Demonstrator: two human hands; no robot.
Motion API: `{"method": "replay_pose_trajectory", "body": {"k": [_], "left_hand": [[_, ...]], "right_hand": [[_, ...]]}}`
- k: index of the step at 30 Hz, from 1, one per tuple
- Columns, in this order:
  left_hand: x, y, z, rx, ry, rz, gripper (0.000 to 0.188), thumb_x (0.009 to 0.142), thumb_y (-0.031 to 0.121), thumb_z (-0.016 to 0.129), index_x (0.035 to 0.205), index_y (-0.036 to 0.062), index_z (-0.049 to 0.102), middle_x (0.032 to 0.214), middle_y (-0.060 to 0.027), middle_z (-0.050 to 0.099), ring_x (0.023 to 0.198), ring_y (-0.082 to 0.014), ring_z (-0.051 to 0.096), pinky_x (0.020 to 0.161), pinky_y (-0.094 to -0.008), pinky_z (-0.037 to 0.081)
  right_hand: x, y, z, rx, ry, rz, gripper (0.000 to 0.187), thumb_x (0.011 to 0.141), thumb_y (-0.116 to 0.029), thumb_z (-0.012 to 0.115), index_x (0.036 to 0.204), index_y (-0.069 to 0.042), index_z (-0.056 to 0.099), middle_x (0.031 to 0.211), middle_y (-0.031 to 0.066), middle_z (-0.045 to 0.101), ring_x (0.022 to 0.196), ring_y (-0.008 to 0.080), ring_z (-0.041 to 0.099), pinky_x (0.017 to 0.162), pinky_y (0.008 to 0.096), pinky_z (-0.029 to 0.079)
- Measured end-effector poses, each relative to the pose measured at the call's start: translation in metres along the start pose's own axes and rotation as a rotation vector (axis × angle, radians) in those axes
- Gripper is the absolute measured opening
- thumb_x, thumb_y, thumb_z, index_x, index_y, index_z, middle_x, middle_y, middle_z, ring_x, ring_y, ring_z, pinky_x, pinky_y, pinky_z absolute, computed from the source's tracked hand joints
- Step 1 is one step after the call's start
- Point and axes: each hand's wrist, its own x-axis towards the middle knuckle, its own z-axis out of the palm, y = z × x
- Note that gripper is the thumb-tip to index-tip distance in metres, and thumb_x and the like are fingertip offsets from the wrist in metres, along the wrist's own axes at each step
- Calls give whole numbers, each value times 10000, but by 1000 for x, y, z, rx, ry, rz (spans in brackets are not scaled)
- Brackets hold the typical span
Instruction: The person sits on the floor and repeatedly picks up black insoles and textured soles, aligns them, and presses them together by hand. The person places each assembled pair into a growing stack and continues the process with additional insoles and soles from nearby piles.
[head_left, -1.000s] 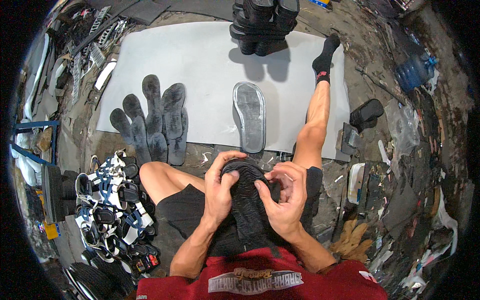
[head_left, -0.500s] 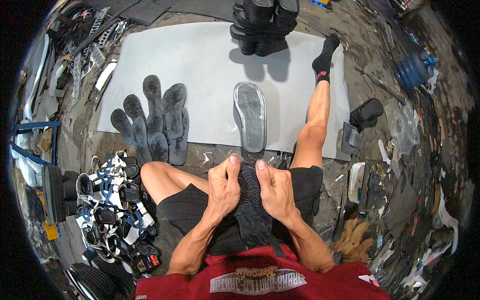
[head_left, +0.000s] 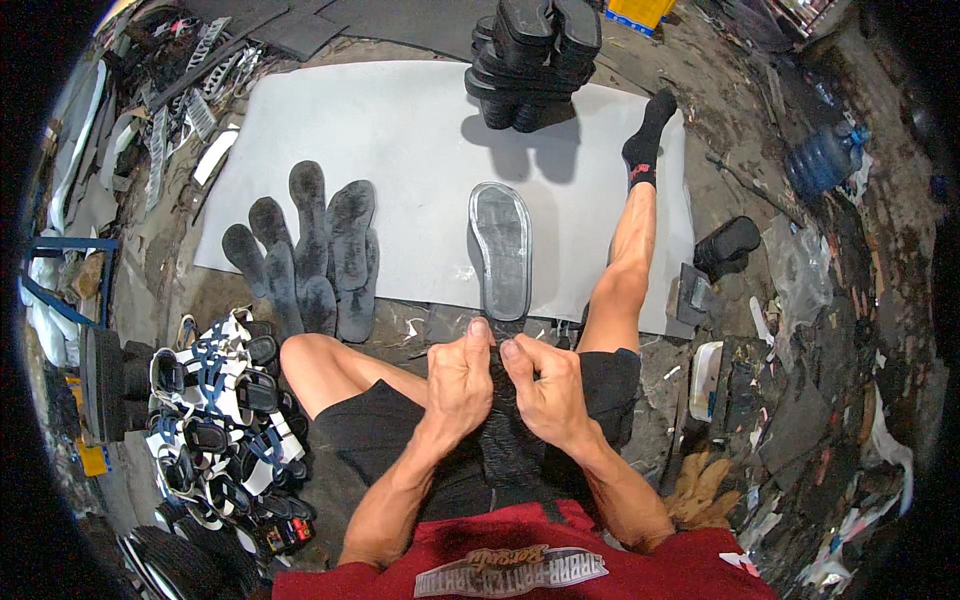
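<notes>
Left hand point(head_left: 460, 388) and right hand point(head_left: 550, 390) pinch opposite edges of a black ripple-treaded sole point(head_left: 511, 445), thumbs on top, fingers curled. It is held over the black shorts point(head_left: 372, 425), far end mostly hidden. Just beyond: gray pale-rimmed sole point(head_left: 503, 250) on a white sheet point(head_left: 415, 120); farther, stacked black soles point(head_left: 530, 85). Left: overlapping dark insoles point(head_left: 313, 215); nearer, heaped white-strapped sandals point(head_left: 208, 437). Near right: brown work glove point(head_left: 700, 490).

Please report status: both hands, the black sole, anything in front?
Left hand and right hand closed on black ridged sole. Held over black shorts. Pale-rimmed grey sole ahead, mostly on white sheet.
</notes>
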Motion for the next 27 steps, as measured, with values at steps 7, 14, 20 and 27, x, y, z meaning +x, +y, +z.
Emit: {"method": "replay_pose_trajectory", "body": {"k": [7, 14, 20, 27], "left_hand": [[-13, -30, 33, 12, 277, -149, 607, 1202, 357, 327, 959, -108, 632, 758, -281, 597, 702, -363, 547, 701, -493, 454], [-26, -39, 20, -237, 197, -317, 748, 1202, 512, 249, 1246, -126, 637, 1161, -217, 708, 1112, -297, 633, 1024, -397, 462], [-100, -63, 69, -111, 245, -429, 804, 1193, 526, 249, 1236, -193, 606, 1212, -426, 633, 1103, -477, 598, 1024, -527, 440], [-87, -103, 69, -128, 337, -408, 838, 1194, 545, 257, 1472, -217, 469, 1522, -421, 498, 1396, -465, 497, 1204, -442, 342]], "right_hand": [[-27, 46, 29, -128, 235, 121, 531, 1184, -391, 375, 923, 3, 616, 749, 310, 585, 744, 535, 640, 680, 563, 474], [-33, 57, 32, 29, 201, 90, 466, 1179, -375, 402, 999, 17, 577, 758, 309, 579, 714, 543, 590, 673, 591, 435], [-85, 80, 52, -119, 171, 310, 398, 1144, -275, 483, 1158, 111, 581, 840, 383, 648, 803, 578, 655, 701, 607, 496], [-70, 62, 42, 3, 156, 239, 405, 1141, -338, 508, 1209, 58, 562, 872, 374, 667, 830, 582, 673, 737, 602, 528]]}}
